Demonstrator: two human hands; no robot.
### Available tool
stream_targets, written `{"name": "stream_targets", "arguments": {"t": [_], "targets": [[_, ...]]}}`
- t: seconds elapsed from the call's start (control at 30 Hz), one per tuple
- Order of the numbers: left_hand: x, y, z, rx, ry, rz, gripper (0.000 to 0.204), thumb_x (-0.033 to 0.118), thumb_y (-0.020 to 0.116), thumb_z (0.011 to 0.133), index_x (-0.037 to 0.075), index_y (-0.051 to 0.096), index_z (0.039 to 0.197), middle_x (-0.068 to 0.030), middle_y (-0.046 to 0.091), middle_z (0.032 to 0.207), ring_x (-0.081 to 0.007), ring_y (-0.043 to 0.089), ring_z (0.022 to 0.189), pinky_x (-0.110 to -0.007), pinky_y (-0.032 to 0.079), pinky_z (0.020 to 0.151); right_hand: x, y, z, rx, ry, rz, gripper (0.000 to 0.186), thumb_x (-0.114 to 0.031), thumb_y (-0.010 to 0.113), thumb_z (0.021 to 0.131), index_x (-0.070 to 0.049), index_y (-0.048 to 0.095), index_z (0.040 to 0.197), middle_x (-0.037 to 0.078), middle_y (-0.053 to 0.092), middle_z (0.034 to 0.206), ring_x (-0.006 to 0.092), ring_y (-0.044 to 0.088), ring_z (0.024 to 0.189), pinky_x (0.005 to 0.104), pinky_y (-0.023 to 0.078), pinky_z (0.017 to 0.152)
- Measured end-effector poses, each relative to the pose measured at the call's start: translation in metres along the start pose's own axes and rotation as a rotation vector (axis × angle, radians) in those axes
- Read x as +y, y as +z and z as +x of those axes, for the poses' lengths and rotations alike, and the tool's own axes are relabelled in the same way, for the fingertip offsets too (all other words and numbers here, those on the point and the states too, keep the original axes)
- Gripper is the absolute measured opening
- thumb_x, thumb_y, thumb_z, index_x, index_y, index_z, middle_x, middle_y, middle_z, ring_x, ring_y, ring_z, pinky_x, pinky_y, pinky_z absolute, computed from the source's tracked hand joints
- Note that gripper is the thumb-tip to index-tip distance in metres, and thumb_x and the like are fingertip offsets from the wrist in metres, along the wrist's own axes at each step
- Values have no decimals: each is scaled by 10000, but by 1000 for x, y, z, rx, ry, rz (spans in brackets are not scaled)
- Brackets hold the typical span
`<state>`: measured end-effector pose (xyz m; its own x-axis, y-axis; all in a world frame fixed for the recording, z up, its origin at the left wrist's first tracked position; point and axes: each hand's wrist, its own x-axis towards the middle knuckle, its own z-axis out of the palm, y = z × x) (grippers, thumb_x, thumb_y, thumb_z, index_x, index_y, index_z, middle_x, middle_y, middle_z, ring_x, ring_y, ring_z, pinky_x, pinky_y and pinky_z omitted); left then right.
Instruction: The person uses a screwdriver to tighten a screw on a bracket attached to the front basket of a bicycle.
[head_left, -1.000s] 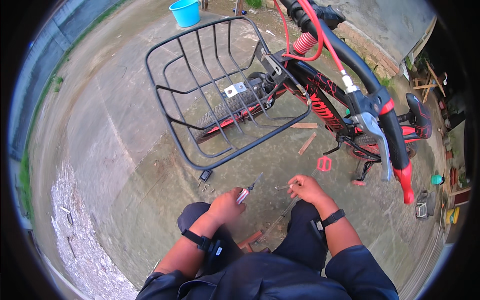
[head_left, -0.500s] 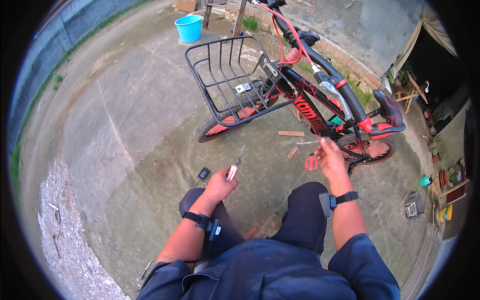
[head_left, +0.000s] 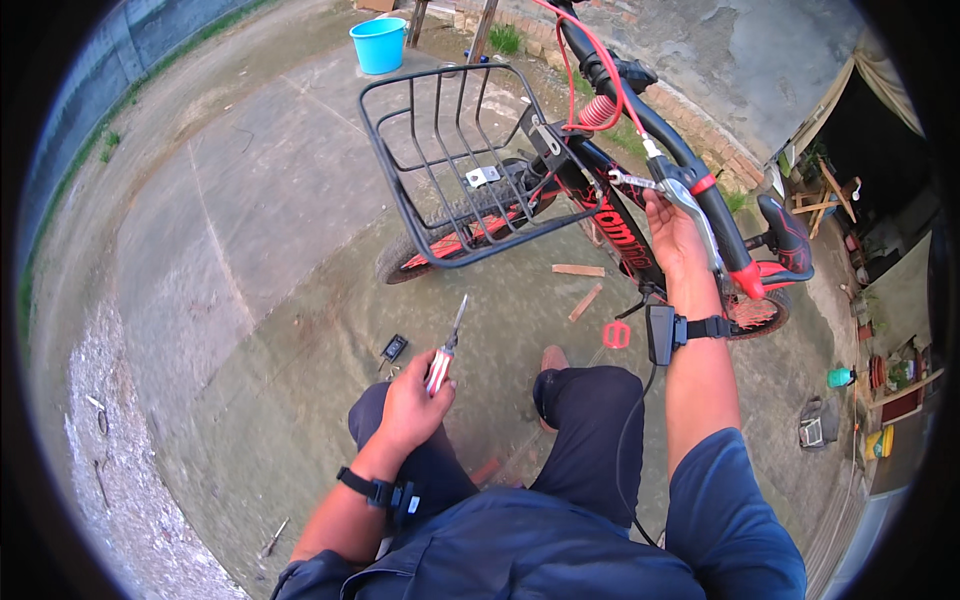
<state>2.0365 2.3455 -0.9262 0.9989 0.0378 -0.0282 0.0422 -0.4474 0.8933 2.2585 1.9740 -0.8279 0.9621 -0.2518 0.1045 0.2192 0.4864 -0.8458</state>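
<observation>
Beyond the left hand [head_left: 412, 400], which grips one pair of pliers [head_left: 446, 352], one wire basket [head_left: 470, 165] sits empty. The right hand [head_left: 672, 235] clasps the brake lever [head_left: 690, 205]; one blue bucket [head_left: 380, 45] stands far beyond.

rear wheel [head_left: 752, 312]: mostly hidden | handlebar [head_left: 640, 110]: top cut off

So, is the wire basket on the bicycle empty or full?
Empty. Through the bars of the black wire basket only the front tyre and the concrete ground show; nothing lies inside it.
</observation>
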Motion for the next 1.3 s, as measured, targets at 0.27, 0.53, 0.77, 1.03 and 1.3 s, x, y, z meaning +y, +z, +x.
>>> {"name": "stream_targets", "arguments": {"t": [0.27, 0.53, 0.77, 1.03, 1.3], "targets": [[-19, -20, 7, 98, -67, 249, 478, 171, 694, 786, 35, 578, 1229, -207, 681, 1008, -382, 673, 898, -422, 538, 771, 38, 50, 18, -112, 48, 284, 196, -161, 655, 945, -30, 633, 1089, 66, 690, 976, 228, 706, 920, 291, 615, 758], [-17, -26, 3, 173, -132, 221, 458, 119, 698, 785, 36, 575, 1218, -159, 689, 957, -326, 682, 863, -390, 538, 770, 20, 72, 15, -110, -180, -96, 219, -157, 650, 949, -24, 632, 1123, 89, 695, 996, 215, 705, 926, 271, 604, 758], [-15, -21, 6, 175, -90, 287, 460, 132, 701, 790, 23, 565, 1215, -189, 679, 967, -353, 674, 874, -400, 536, 777, -6, 82, 37, -309, -170, 107, 284, -156, 603, 957, 12, 574, 1184, 126, 707, 984, 219, 711, 852, 277, 584, 742], [-9, -21, 2, 192, -79, 329, 451, 135, 694, 785, 25, 570, 1204, -195, 679, 930, -373, 673, 854, -415, 534, 754, 25, 127, 33, -220, -394, -483, 290, -255, 670, 944, -29, 704, 1124, 43, 711, 910, 113, 620, 828, 308, 499, 758], [-13, -22, 0, 201, -103, 361, 462, 137, 705, 780, 21, 568, 1206, -202, 681, 930, -368, 679, 853, -421, 537, 749, 12, 139, 48, -293, -1149, -1007, 116, -23, 615, 801, -65, 629, 909, 111, 614, 795, 287, 658, 758, 362, 532, 619]]}}
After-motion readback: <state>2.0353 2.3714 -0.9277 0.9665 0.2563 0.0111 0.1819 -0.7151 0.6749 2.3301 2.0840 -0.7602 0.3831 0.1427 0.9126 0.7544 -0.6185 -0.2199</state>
